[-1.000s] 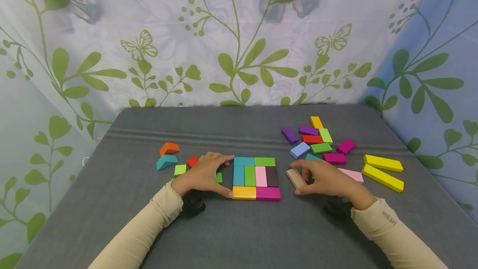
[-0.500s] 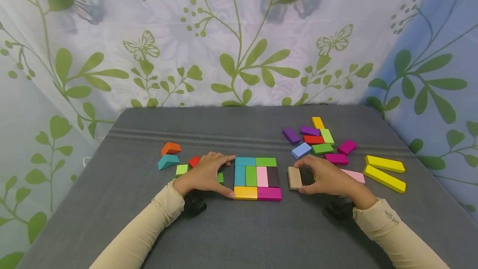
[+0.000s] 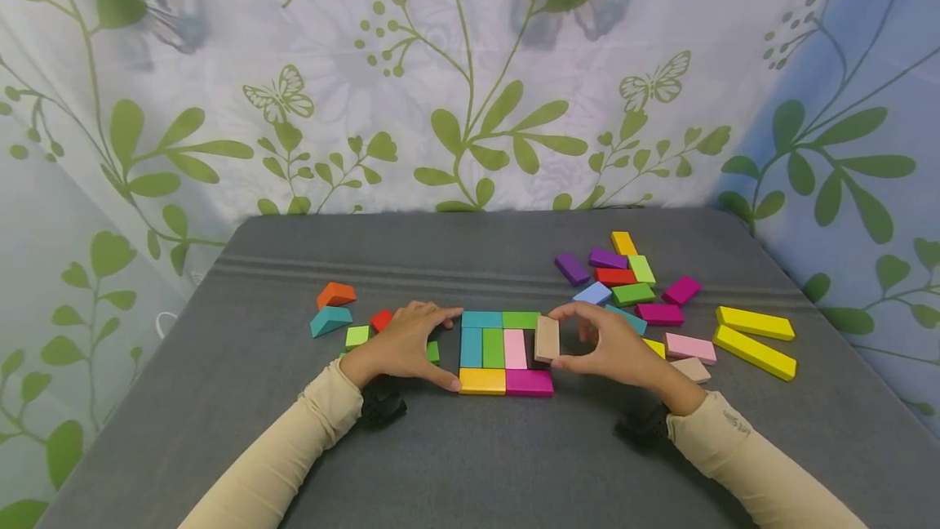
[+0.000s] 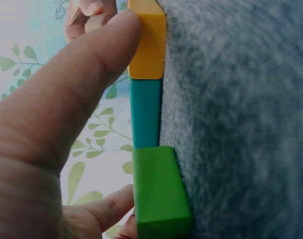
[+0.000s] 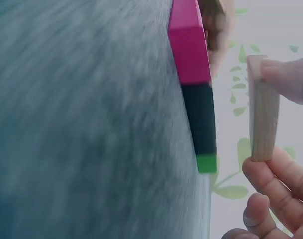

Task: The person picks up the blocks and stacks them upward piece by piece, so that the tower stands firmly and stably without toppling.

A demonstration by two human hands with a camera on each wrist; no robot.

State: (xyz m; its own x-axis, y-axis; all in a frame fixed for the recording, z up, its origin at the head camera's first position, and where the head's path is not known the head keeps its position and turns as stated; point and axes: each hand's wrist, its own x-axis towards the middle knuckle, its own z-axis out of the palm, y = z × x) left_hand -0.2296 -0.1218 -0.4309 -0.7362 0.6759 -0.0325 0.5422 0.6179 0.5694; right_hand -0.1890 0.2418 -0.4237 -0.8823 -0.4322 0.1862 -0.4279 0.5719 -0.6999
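Observation:
A plain wooden block is pinched by its ends between thumb and fingers of my right hand. It hangs over the right side of a flat rectangle of coloured blocks, partly covering the dark block. In the right wrist view the wooden block stands clear above the magenta block. My left hand spans the rectangle's left side. Its thumb touches the yellow-orange block at the near corner, and its forefinger reaches the far teal block. The pink block and green block lie inside.
Loose blocks lie behind and beside my right hand, including a purple block, a red block and a long yellow block. Left of the rectangle are an orange block, a teal block and several others. A patterned curtain hangs behind the table.
My right hand has moved left with the wooden block, from the table beside the rectangle to over its right side. My left hand has stayed put.

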